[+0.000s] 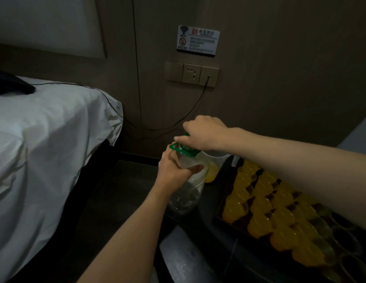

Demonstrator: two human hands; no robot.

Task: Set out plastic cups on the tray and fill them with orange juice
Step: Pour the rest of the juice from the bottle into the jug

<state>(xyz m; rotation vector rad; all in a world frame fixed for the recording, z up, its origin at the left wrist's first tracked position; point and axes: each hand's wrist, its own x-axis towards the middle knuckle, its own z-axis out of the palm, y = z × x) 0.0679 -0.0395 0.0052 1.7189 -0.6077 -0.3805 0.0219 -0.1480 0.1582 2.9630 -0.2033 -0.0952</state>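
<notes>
Grips a clear bottle (186, 193) by the shoulder in the curled left hand (176, 170), closes the right hand (204, 133) round its green cap (185, 149) at mid-frame, beside a juice jug (215, 160), left of juice-filled cups (259, 211) on the tray (229, 227) at lower right.

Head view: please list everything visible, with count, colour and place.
bottle: one, clear, green top, beside the tray
jug: one, clear, orange juice inside, behind bottle
tray: one, dark, lower right
filled cups: many, orange, on the tray
empty cups: several, clear, far right
bed sheet: one, white, left
socket panel: one, beige, wall
sign: one, white, above the panel
cable: one, black, plugged into panel
left hand: one, grips the bottle's shoulder
right hand: one, grips the bottle's top
</notes>
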